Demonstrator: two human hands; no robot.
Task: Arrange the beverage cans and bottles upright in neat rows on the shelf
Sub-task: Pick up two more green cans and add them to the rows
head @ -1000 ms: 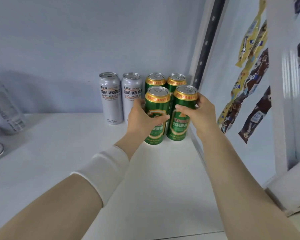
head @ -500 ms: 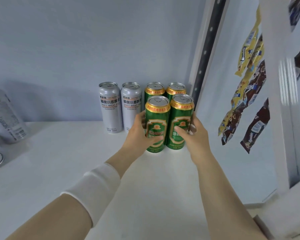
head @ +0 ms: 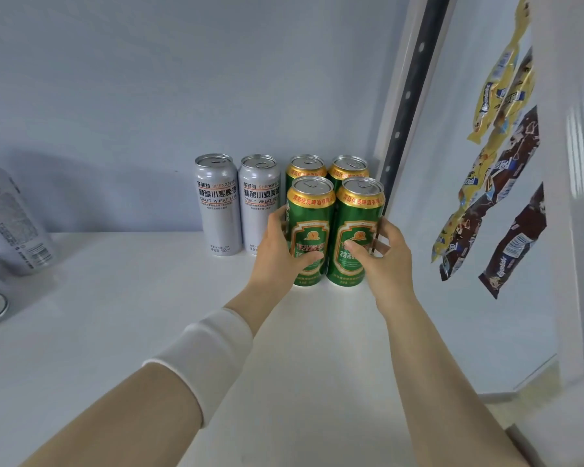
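1. Your left hand (head: 280, 251) curls round the left front green can (head: 312, 210) and your right hand (head: 381, 257) wraps the right front green can (head: 359, 217) at centre frame, probably to square the pair
2. Both stand upright on the shelf (head: 149, 315), touching, just in front of the rear green cans (head: 305, 165); the silver cans (head: 216, 203) extend that back row leftward
3. At the left edge, a tilted silver can (head: 11, 220) needs righting

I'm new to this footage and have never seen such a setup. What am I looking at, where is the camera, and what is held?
No machine here: these are a person's bare hands, filmed by one camera worn on the head, looking down. The left hand grips the front left green-and-gold metal can, the right hand the front right green-and-gold can; both stand upright on the white shelf. Behind them stand two more green cans, and beside those two silver cans. Far left is another silver can.
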